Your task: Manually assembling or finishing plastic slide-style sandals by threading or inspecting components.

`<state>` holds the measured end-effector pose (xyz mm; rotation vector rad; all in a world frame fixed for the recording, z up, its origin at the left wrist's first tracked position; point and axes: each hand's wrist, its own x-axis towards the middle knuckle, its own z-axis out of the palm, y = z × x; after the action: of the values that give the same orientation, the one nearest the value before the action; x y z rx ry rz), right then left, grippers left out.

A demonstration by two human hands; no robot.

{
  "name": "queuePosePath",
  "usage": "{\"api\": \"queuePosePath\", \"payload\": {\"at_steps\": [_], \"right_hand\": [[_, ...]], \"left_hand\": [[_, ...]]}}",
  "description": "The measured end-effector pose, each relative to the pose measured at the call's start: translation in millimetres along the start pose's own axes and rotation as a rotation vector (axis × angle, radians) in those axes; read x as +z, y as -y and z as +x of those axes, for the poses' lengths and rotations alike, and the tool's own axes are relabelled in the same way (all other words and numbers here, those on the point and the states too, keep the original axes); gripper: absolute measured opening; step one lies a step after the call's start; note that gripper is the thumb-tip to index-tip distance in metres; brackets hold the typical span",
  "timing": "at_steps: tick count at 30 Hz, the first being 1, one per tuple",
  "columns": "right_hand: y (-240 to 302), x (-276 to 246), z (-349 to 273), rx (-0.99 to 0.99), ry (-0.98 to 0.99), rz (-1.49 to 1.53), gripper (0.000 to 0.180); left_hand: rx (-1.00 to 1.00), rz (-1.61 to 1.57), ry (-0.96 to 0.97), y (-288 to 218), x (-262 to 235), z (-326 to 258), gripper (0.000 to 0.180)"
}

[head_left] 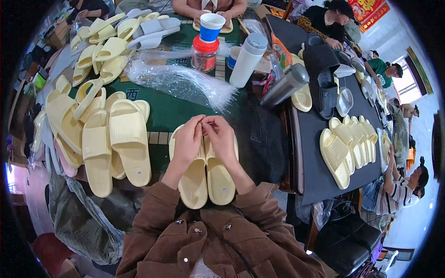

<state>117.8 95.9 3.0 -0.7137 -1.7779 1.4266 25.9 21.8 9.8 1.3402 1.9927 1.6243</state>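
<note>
A pair of cream slide slippers [193, 187] lies side by side in front of me at the table's near edge, heels toward me. Above their straps, my left hand [187, 139] and my right hand [221, 136] meet with fingertips pinched together. Whatever is between the fingers is too small or hidden to name. Just beyond the hands, a bundle of thin clear plastic strands [185, 83] is spread over the green tabletop [160, 109]. To the left, more cream slippers [130, 148] overlap in a heap that reaches the table's edge.
Behind the strands stand a red-lidded jar [205, 58] with a blue-and-white paper cup [212, 28] on it, a white bottle [249, 60] and a grey flask [285, 85]. A dark table [308, 157] at right carries slippers [336, 157]. Across sits a person [187, 7]; others work at right.
</note>
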Motion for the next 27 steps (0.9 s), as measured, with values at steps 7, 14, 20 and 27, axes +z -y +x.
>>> {"api": "queuePosePath", "payload": {"at_steps": [7, 14, 20, 27], "right_hand": [[0.4, 1.9, -4.2, 0.055, -0.082, 0.074, 0.007], [0.1, 0.6, 3.7, 0.027, -0.068, 0.052, 0.009], [3.4, 0.9, 1.4, 0.145, -0.014, 0.283, 0.011], [-8.4, -2.5, 0.4, 0.042, 0.018, 0.093, 0.01]], "left_hand": [[-0.078, -0.076, 0.04, -6.8, -4.2, -7.7, 0.01], [-0.11, -0.2, 0.022, 2.5, -3.8, 1.6, 0.009], [-0.203, -0.291, -0.055, 7.5, -6.4, 1.3, 0.008], [-0.247, -0.353, -0.065, 12.7, -6.3, -0.5, 0.008]]}}
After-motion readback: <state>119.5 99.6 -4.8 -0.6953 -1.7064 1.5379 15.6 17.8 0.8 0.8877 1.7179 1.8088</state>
